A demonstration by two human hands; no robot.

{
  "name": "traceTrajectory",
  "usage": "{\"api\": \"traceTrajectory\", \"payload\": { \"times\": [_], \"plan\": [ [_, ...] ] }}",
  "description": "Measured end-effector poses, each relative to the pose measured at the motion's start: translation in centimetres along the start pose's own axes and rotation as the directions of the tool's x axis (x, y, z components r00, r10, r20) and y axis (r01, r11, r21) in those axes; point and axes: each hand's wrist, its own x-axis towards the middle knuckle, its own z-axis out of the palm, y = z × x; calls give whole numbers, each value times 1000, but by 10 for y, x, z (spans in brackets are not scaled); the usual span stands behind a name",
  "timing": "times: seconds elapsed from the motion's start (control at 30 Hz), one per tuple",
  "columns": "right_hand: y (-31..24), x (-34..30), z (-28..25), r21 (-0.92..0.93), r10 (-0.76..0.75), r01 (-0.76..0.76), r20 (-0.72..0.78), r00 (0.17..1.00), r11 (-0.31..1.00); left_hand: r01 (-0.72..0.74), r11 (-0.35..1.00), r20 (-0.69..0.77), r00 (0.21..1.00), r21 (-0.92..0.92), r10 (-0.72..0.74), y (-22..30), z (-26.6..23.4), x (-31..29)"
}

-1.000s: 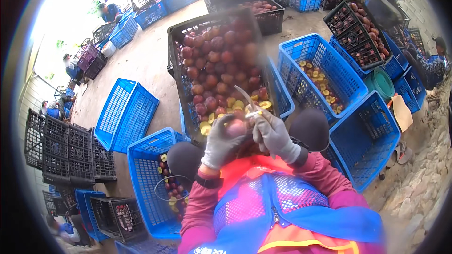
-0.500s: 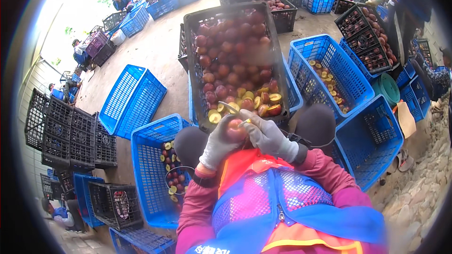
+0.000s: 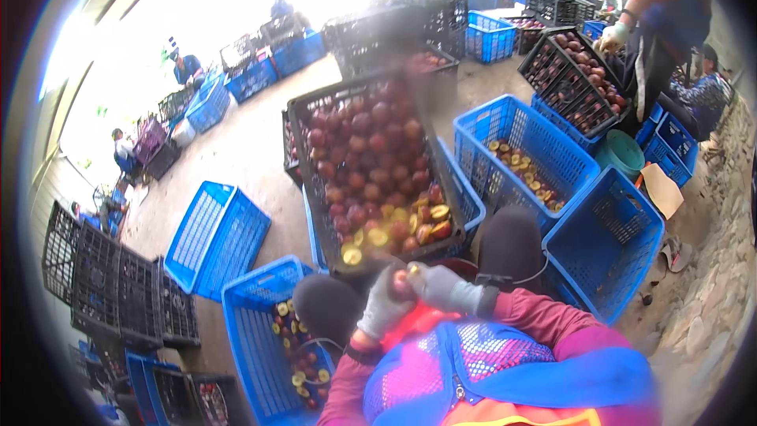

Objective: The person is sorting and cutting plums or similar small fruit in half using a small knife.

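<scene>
My left hand (image 3: pixel 382 304), in a grey-white glove, is closed around a dark red plum (image 3: pixel 403 287) in front of my body. My right hand (image 3: pixel 449 289), gloved alike, is closed against the plum's right side. From its fingers a small knife (image 3: pixel 382 256) points left over the plum, its blade smeared by blur. A pale yellow bit shows at the right fingertips. Just beyond my hands, a black crate (image 3: pixel 300 189) tilts toward me, full of whole plums (image 3: pixel 367 138), with cut yellow-fleshed halves (image 3: pixel 432 230) along its near end.
Blue crates with cut plums stand on my left (image 3: pixel 236 331) and right (image 3: pixel 473 130). Another blue crate (image 3: pixel 603 248) lies near right; one (image 3: pixel 213 229) stands far left. Black crates (image 3: pixel 118 288) are stacked left. A person (image 3: pixel 662 24) stands at right beside a tilted plum crate (image 3: pixel 544 71).
The view has tilted up, so most of the scene sits lower. Both hands remain at the plum, drawn closer to my body, away from the crate's near edge.
</scene>
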Motion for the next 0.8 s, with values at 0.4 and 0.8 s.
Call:
{"api": "traceTrajectory", "payload": {
  "times": [0.4, 0.8],
  "plan": [
    [19, 14, 1, 159, -210, 281, -359, 909, 946, 177, 397, 84, 967, -901, -240, 43, 32, -9],
    [39, -13, -13, 120, -207, 268, -370, 906, 956, -16, 982, -324, 945, -187, -46, 51, -61, -18]
  ]
}}
